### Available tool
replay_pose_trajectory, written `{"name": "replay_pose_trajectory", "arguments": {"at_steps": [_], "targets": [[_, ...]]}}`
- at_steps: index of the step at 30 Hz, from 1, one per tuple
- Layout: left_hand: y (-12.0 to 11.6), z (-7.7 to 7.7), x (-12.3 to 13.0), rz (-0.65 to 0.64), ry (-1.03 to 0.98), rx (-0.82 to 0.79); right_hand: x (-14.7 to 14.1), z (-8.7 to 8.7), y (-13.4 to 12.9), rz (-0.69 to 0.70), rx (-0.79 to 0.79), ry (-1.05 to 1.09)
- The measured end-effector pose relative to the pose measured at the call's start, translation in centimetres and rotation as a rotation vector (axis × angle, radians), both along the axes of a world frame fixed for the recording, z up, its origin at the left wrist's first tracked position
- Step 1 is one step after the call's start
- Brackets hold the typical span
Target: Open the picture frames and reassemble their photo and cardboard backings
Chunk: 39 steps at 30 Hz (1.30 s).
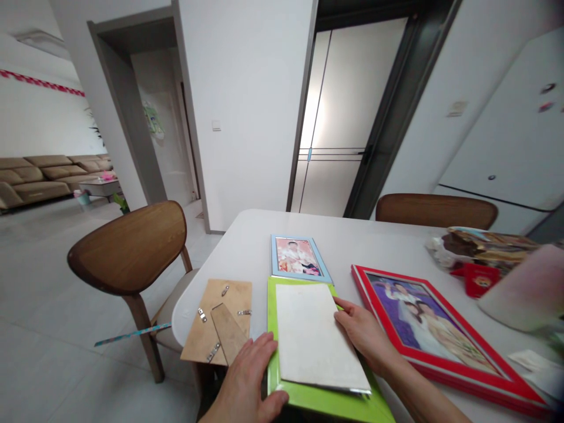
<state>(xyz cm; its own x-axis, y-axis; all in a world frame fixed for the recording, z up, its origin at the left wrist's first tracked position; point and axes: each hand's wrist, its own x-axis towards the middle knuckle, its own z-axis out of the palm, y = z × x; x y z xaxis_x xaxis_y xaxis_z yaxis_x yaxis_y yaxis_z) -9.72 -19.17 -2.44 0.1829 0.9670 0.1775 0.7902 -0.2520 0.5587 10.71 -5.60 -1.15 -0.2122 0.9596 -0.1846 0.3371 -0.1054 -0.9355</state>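
A green picture frame (274, 329) lies at the near edge of the table, with a white card (315, 335) over its middle. The card sits slightly askew, its lower right corner raised a little. My left hand (251, 379) grips the frame's left side, thumb over the near corner. At the card's right edge, my right hand (363, 332) pinches it between thumb and fingers; the fingertips are partly hidden. Left of the frame lies a brown backing board (198, 341) with metal clips and a stand leg (227, 332), partly behind my left hand.
A blue-framed photo (299, 258) lies just beyond the green frame. To the right is a large red-framed photo (418, 317). Further right are a red packet (480, 279), a bag (489, 244) and a pale pink object (524, 288). Wooden chairs (132, 247) stand around the white table (251, 241).
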Motion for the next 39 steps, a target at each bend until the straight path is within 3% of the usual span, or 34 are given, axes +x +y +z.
{"name": "replay_pose_trajectory", "arguments": {"at_steps": [4, 10, 15, 19, 23, 27, 31, 35, 39], "targets": [[-1.0, 0.3, -2.6, 0.012, 0.073, 0.043, 0.2, 0.2, -0.1, -0.047, 0.095, -0.138], [-1.3, -1.1, -8.4, 0.286, 0.318, 0.088, 0.1, 1.0, -0.1, 0.041, 0.327, -0.466], [-1.2, -1.9, -11.1, 0.165, 0.373, 0.199, -0.1, 0.5, -0.6, 0.066, 0.555, -0.927], [-1.7, -1.0, -11.4, 0.135, 0.302, 0.305, -0.2, -0.4, -0.8, 0.047, 0.584, -0.967], [-1.7, 0.9, -8.6, 0.194, 0.206, 0.488, -0.7, 0.5, -1.8, 0.081, 0.589, -0.604], [-0.5, 2.0, -2.5, 0.094, 0.241, 0.525, -0.6, 3.3, -4.2, 0.154, 0.571, -0.226], [0.9, 0.9, 2.6, -0.001, 0.346, 0.447, 1.3, 4.3, -5.7, 0.345, 0.437, -0.362], [1.8, -0.2, 5.1, -0.049, 0.373, 0.412, 3.3, 2.5, -5.5, 0.461, 0.371, -0.541], [2.4, 0.7, 6.0, -0.078, 0.354, 0.156, 3.5, 0.6, -4.7, 0.441, 0.472, -0.623]]}}
